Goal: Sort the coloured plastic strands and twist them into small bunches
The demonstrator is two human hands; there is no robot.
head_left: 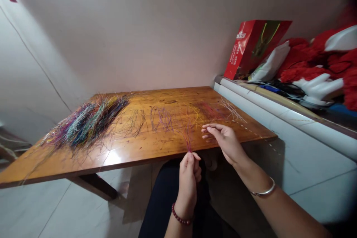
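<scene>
My left hand (pixel 190 167) is closed in a pinch at the table's front edge. It grips a small bundle of thin wires (pixel 188 140), purple below and orange where they fan out above the fingers. To the right, my right hand (pixel 220 135) hovers over the table edge with thumb and forefinger together; anything between them is too fine to make out. Beyond the hands lie loose purple wires (pixel 163 119), yellow wires (pixel 195 112), a patch of red wires (pixel 209 110) and whitish wires (pixel 231 109).
A large heap of many-coloured wires (pixel 89 121) covers the left of the wooden table (pixel 122 156). Dark wires (pixel 136 122) lie scattered beside it. On the right, a ledge (pixel 251 91) carries a red paper bag (pixel 248 48), red fluffy material (pixel 301 59) and a white hand-shaped object (pixel 320 87).
</scene>
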